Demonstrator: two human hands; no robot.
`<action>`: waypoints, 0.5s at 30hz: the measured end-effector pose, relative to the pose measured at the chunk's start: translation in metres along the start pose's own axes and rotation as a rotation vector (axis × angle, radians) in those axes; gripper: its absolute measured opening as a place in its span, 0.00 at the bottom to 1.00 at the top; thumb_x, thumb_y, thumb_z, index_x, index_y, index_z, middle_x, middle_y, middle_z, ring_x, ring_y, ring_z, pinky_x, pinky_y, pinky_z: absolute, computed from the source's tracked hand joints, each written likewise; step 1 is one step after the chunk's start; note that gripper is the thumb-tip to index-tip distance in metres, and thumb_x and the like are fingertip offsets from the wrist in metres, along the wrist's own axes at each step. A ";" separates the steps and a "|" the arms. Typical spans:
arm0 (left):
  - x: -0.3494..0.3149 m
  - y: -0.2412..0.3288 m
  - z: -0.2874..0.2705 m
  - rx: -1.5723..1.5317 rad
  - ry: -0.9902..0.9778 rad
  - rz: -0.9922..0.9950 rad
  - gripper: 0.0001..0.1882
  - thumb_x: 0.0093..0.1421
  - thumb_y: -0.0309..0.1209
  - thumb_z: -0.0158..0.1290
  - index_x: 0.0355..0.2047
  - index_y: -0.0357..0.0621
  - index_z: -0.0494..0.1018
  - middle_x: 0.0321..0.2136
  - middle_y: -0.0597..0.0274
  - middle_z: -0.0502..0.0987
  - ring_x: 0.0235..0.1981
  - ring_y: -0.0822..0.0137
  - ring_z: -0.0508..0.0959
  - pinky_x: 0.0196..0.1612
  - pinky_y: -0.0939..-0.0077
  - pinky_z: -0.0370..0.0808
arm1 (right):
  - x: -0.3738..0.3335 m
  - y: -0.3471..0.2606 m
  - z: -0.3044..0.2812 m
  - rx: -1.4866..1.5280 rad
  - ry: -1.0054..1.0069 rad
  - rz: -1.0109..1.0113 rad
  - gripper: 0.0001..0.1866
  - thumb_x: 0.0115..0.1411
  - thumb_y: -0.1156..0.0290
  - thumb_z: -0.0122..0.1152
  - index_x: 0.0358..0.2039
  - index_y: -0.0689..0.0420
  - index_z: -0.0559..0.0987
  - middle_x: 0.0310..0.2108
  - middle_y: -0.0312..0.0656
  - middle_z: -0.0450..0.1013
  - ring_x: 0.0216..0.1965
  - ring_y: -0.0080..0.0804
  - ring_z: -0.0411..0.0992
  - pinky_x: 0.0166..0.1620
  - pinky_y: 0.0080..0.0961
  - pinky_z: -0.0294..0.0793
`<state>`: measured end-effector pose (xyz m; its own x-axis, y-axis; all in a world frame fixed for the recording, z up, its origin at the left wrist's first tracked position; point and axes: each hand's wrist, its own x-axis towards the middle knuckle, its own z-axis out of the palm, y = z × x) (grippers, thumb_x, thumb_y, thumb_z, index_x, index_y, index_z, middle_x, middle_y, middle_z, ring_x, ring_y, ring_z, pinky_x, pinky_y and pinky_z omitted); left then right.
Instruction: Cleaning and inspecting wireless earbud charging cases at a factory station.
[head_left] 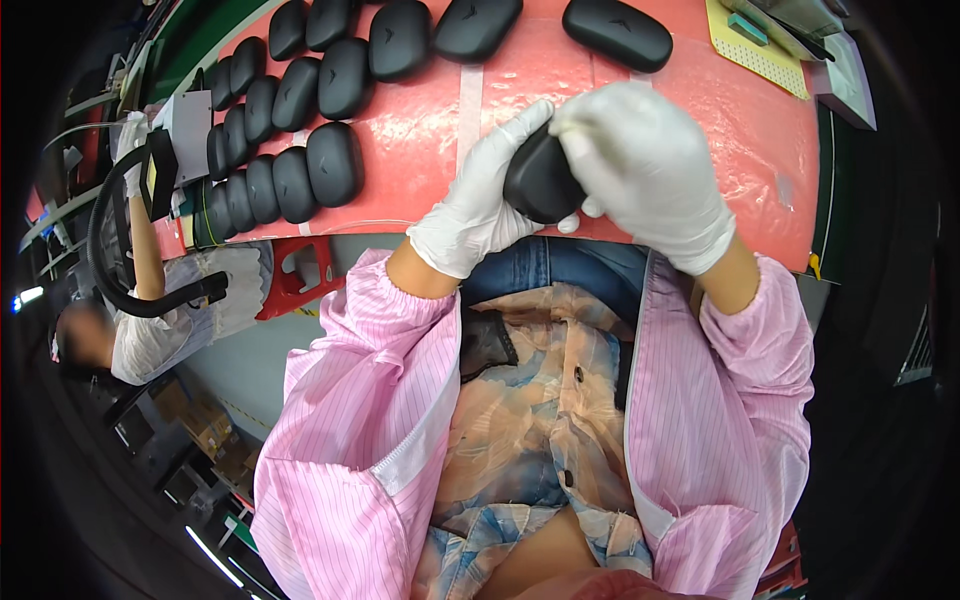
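A black rounded case [543, 180] is held near the table's front edge, tilted up off the red mat. My left hand [480, 200], in a white glove, wraps round its left side with the thumb along the upper edge. Over the case's upper right side lies my right hand [650, 165], also gloved in white and somewhat blurred. Its fingers are bent together in a pinch at the case's top edge. Whatever sits between those fingertips is too small and smeared to name. Beyond my hands another black case [617, 34] lies on the mat.
Several black cases [345, 78] stand in rows at the left of the red mat [750, 150]. A yellow dotted sheet [757, 50] and a white box [845, 80] are at the far right. Leftward, a co-worker [150, 335] sits by a black curved tube [95, 235] and a red stool [298, 275].
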<state>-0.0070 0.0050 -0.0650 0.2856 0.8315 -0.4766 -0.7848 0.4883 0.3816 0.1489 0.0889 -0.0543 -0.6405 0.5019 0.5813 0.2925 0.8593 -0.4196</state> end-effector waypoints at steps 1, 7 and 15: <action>-0.001 0.000 -0.001 0.072 -0.034 0.000 0.26 0.69 0.49 0.37 0.44 0.36 0.73 0.33 0.50 0.79 0.28 0.60 0.81 0.21 0.71 0.78 | 0.004 0.005 -0.002 0.114 0.064 -0.070 0.04 0.57 0.75 0.60 0.34 0.58 0.78 0.29 0.39 0.74 0.28 0.29 0.73 0.31 0.23 0.71; 0.002 0.005 -0.004 0.068 -0.088 -0.077 0.33 0.69 0.52 0.35 0.47 0.30 0.72 0.38 0.44 0.80 0.27 0.59 0.81 0.21 0.74 0.78 | 0.005 0.086 -0.037 0.464 0.287 0.632 0.06 0.63 0.75 0.56 0.40 0.63 0.76 0.31 0.33 0.73 0.32 0.16 0.68 0.38 0.15 0.69; -0.004 0.009 0.002 0.030 -0.136 -0.128 0.34 0.68 0.53 0.33 0.50 0.29 0.70 0.42 0.44 0.78 0.27 0.61 0.80 0.20 0.77 0.77 | -0.021 0.140 -0.082 -0.245 0.235 0.470 0.12 0.59 0.74 0.58 0.44 0.62 0.76 0.28 0.43 0.75 0.30 0.30 0.74 0.35 0.26 0.72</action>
<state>-0.0144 0.0061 -0.0582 0.4553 0.7892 -0.4122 -0.7211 0.5984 0.3492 0.2613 0.2066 -0.0681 -0.2357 0.8196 0.5221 0.6813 0.5225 -0.5127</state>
